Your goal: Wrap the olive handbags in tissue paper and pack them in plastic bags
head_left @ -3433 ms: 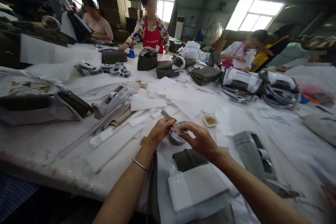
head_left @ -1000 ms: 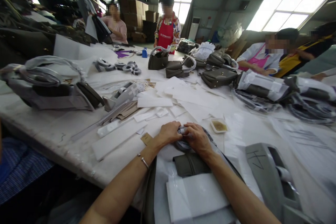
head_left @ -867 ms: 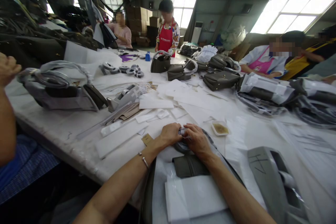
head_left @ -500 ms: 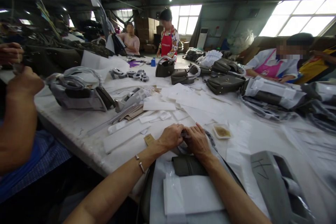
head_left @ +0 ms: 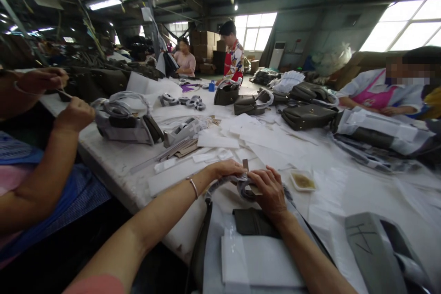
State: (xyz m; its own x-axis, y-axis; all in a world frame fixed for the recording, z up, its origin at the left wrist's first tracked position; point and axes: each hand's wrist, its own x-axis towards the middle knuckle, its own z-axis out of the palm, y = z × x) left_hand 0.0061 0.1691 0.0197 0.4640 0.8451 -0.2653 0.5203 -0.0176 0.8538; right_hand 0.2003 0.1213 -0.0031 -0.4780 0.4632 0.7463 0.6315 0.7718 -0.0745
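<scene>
A dark olive handbag [head_left: 253, 222] stands right in front of me, covered in clear film with a white sheet [head_left: 262, 259] taped on its front. Its grey plastic-wrapped handle [head_left: 217, 187] arches up at the back and loops into a coil beneath my fingers. My left hand [head_left: 230, 168] is closed on the top of that handle. Close beside it, my right hand [head_left: 269, 189] curls its fingers over the wrapped coil, which partly hides them. A small brown tag [head_left: 245, 164] sticks up between the two hands; which hand touches it, I cannot tell.
A small dish of yellowish paste [head_left: 303, 180] is right of my hands. A grey block with a handle opening [head_left: 374, 243] lies nearer right. White foam sheets [head_left: 182, 172] and wrapped handbags [head_left: 126, 121] cover the table. At left a co-worker's hands [head_left: 74, 112] hold something thin.
My view has swung a little left. My fingers have shifted on the handle, and the brown tag that lay left of my hands now stands between them. The co-worker's hands at left have spread apart.
</scene>
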